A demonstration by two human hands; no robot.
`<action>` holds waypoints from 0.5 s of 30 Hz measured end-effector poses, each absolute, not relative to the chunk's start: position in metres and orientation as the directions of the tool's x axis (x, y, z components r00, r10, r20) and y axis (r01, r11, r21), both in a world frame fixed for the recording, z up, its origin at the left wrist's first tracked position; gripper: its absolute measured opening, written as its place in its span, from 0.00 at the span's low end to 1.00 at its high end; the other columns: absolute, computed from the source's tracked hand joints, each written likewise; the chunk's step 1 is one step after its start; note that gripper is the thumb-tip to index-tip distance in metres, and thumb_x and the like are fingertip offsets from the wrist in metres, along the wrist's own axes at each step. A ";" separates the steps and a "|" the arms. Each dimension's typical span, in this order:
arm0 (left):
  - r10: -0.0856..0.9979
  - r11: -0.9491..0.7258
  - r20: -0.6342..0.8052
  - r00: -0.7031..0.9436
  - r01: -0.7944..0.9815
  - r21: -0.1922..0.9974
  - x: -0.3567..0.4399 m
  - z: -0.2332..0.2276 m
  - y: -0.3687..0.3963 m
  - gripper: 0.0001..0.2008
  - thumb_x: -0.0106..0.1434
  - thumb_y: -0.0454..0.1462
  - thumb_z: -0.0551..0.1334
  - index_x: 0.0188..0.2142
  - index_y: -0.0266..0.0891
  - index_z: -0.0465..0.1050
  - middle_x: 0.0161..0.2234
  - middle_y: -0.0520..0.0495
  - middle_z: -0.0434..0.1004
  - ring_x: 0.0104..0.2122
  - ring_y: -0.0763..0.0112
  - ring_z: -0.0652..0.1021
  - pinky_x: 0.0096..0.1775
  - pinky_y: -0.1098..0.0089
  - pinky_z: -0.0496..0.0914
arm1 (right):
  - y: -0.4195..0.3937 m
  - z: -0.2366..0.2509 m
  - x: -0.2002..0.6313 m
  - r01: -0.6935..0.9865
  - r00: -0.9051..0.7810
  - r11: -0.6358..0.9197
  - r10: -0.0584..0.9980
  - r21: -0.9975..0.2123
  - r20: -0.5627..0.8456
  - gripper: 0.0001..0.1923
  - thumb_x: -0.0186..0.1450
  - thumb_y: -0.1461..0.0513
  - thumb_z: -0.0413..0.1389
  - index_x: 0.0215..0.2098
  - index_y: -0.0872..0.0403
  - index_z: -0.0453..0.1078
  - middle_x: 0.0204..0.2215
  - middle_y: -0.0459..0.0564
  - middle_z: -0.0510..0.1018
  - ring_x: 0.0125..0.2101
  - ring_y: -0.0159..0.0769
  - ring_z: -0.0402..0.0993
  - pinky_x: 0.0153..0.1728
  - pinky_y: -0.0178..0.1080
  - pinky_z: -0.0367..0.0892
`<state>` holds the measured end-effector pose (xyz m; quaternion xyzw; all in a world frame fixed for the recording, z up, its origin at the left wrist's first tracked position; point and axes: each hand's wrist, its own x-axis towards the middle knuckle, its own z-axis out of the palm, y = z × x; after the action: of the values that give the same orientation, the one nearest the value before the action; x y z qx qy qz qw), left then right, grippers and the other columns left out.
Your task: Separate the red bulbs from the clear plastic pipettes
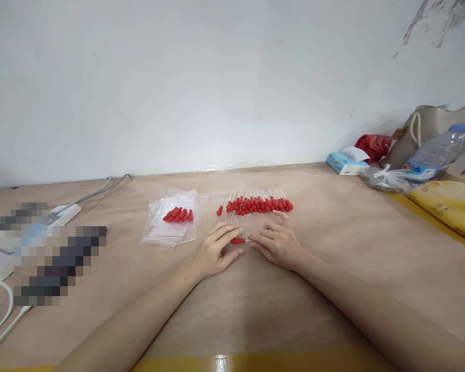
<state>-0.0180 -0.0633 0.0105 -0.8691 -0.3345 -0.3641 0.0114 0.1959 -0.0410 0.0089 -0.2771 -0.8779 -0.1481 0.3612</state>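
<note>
Several loose bulbs (175,214) lay on bags (169,230), ten o'clock of the left hand (214,248), which curled around one bulb (237,241), its clamp impossible to tell. A tube (248,241) lay at that bulb's three o'clock, droppers (258,206) at one; the right hand (278,243) pinched the tube. Fitting seemed in hand, calling for straight, gentle pressure.

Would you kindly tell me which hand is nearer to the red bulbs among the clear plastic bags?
The left. The left hand is just right of the red bulbs, slightly lower in view; the right hand is farther right.
</note>
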 end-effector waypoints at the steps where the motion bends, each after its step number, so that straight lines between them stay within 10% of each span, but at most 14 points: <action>1: 0.560 -0.781 0.633 0.534 0.596 0.187 -0.017 0.011 -0.062 0.18 0.57 0.38 0.61 0.48 0.40 0.67 0.45 0.42 0.72 0.48 0.62 0.70 0.49 0.58 0.67 | -0.042 0.009 0.195 0.588 -0.588 0.807 0.380 0.055 0.714 0.10 0.64 0.59 0.49 0.33 0.49 0.72 0.19 0.41 0.72 0.26 0.27 0.64 0.53 0.49 0.42; 15: 0.607 -0.748 0.547 0.577 0.647 0.148 -0.015 0.018 -0.068 0.08 0.63 0.39 0.54 0.33 0.41 0.70 0.31 0.50 0.77 0.36 0.69 0.74 0.47 0.62 0.60 | -0.044 0.004 0.200 0.556 -0.615 0.830 0.366 0.054 0.699 0.09 0.63 0.60 0.49 0.33 0.47 0.71 0.18 0.38 0.71 0.28 0.27 0.63 0.52 0.47 0.39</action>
<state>-0.0153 -0.0678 0.0180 -0.8872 -0.3535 -0.2945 0.0340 0.2001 -0.0438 0.0042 -0.2594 -0.8885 -0.1339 0.3540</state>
